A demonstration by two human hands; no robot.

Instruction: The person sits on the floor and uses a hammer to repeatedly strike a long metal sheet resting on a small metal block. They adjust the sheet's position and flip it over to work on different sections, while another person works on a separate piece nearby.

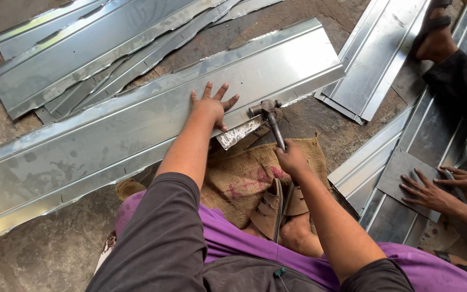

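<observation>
Bare concrete floor [55,254] carries everything, littered with galvanised offcuts. Nearest the person lies a burlap sack [244,173] with a brown sandal [268,208] on it. Above the sack the right hand [292,159] is closed round the handle of a hammer [270,116], whose head sits at the near edge of the long metal sheet [152,121], just right of the left hand [212,105]. That left hand lies open, fingers spread, pressing the sheet flat. The sheet's long axis runs from near left to far right (its folded lip faces the person). Farther left more folded sheets [82,48] are piled; at right a co-worker's hands [444,189] rest on a flat plate [406,176].
</observation>
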